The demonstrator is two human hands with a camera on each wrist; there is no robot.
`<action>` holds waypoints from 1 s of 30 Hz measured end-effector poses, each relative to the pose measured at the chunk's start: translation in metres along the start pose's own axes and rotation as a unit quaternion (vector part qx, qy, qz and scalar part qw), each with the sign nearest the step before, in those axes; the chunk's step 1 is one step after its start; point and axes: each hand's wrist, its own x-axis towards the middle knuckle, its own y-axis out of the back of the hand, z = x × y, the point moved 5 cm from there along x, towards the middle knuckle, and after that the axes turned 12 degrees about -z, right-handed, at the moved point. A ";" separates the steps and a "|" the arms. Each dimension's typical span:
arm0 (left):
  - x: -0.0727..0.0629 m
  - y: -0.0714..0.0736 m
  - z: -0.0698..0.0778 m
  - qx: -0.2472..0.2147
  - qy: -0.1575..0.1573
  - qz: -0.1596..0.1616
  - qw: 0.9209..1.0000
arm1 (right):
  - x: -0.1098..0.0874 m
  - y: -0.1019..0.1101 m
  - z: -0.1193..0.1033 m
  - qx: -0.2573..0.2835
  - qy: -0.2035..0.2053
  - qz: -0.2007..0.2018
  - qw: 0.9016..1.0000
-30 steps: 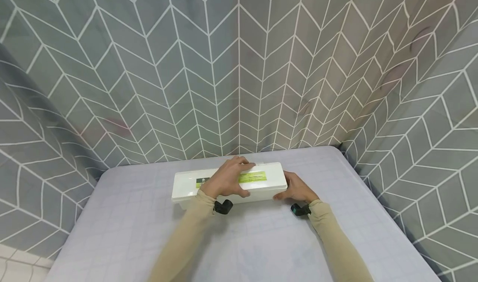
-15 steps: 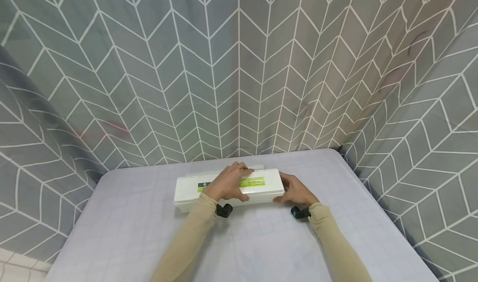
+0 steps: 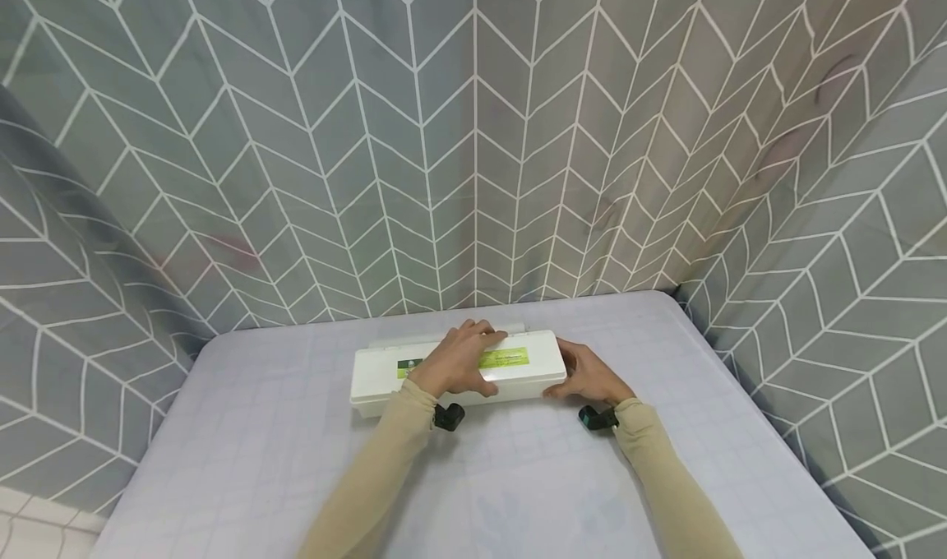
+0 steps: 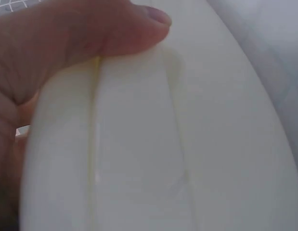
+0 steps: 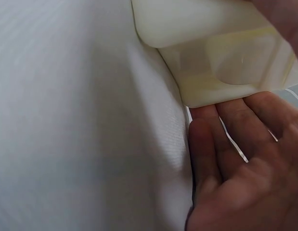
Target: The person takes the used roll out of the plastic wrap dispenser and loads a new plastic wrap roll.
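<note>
While the long white plastic box (image 3: 459,371) lies flat across the far middle of the desk (image 3: 244,460), my left hand (image 3: 457,360) rests over its lid, fingers curled across the far edge and thumb on the near side, gripping it. In the left wrist view the thumb (image 4: 139,29) presses against the white rim. My right hand (image 3: 586,376) sits at the right end of the box; in the right wrist view its fingers (image 5: 235,125) lie fairly straight beneath the box's end corner, touching it. A green label (image 3: 505,358) shows on the lid between my hands. A grey chevron curtain (image 3: 473,131) hangs behind the desk.
</note>
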 end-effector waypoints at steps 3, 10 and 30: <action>0.000 0.000 -0.002 -0.018 0.005 -0.002 1.000 | 0.000 0.001 0.001 0.004 0.004 -0.002 1.000; 0.001 -0.001 -0.005 -0.011 0.008 0.003 1.000 | 0.000 -0.001 0.001 0.050 0.044 -0.010 0.998; -0.074 0.007 -0.067 0.054 0.091 0.052 0.993 | 0.005 -0.004 -0.004 0.113 0.084 0.032 0.990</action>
